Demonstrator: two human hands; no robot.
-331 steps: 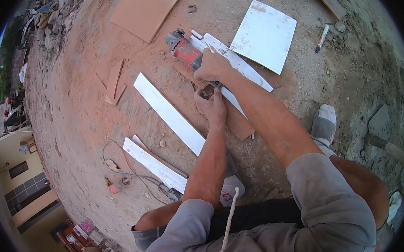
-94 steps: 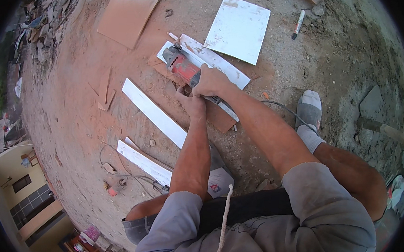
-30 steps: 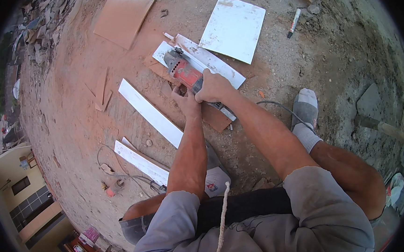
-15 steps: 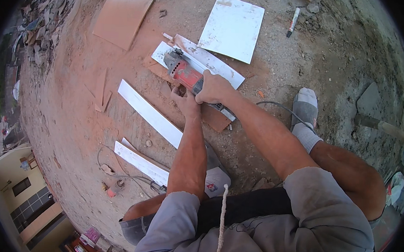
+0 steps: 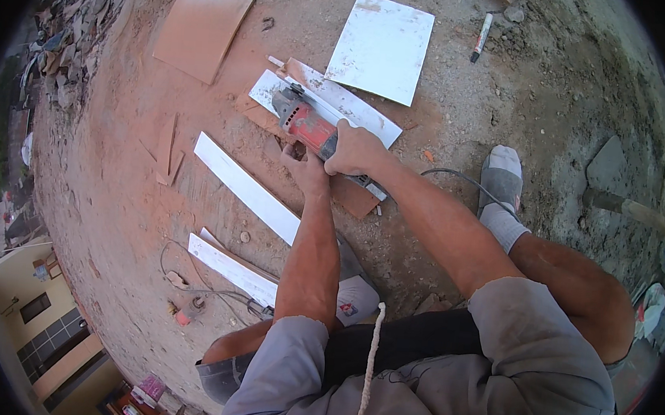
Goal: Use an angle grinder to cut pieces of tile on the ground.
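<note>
My right hand (image 5: 354,149) is wrapped round the rear body of a red and grey angle grinder (image 5: 307,126), its head pointing to the upper left. The grinder lies over a narrow white tile strip (image 5: 265,89), alongside a second white strip (image 5: 355,109) smeared with reddish dust. Just below the grinder's body is my left hand (image 5: 308,171), fingers bent and close against the tool and the strip's near edge. What those fingers hold is hidden. A reddish-brown tile piece (image 5: 355,197) sits under the near end of the grinder.
A square white tile (image 5: 382,49), a larger dusty tile (image 5: 206,25) and a marker (image 5: 482,37) lie beyond. White strips (image 5: 245,186) rest at left, near a corded red tool (image 5: 185,314). A cable (image 5: 466,177) passes my right foot (image 5: 502,177). A long-handled shovel (image 5: 609,169) lies right.
The grinder and my right hand have shifted very slightly to the right and toward me. My left hand stays nearly in place; the tiles have not visibly moved.
</note>
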